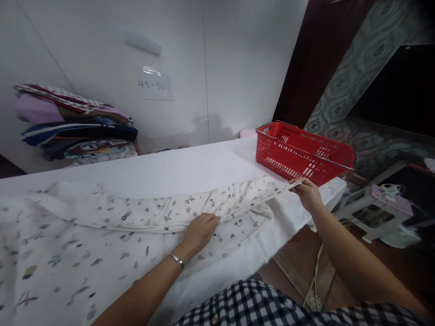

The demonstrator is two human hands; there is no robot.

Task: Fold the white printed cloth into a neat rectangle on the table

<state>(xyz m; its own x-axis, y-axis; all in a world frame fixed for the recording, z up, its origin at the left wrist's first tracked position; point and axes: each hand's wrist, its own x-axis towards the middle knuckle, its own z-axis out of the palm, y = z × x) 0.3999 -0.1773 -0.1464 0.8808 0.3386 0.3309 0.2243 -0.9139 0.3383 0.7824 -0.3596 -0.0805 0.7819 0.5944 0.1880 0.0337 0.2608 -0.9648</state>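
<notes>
White-covered counter below left hand carries patterned cloth. Right hand pinches cloth edge; left rests on fold, grip unclear. Beyond left hand, wall sheet reads "45-50".

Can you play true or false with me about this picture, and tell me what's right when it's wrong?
1. The basket on the table is red. True.
2. The cloth is plain, with no pattern. False: it has little shapes printed all over.
3. The right hand holds the cloth's edge in its fingers. True.
4. The left hand is inside the basket. False: it is on the cloth.
5. The paper on the wall says 45-50. True.
</notes>
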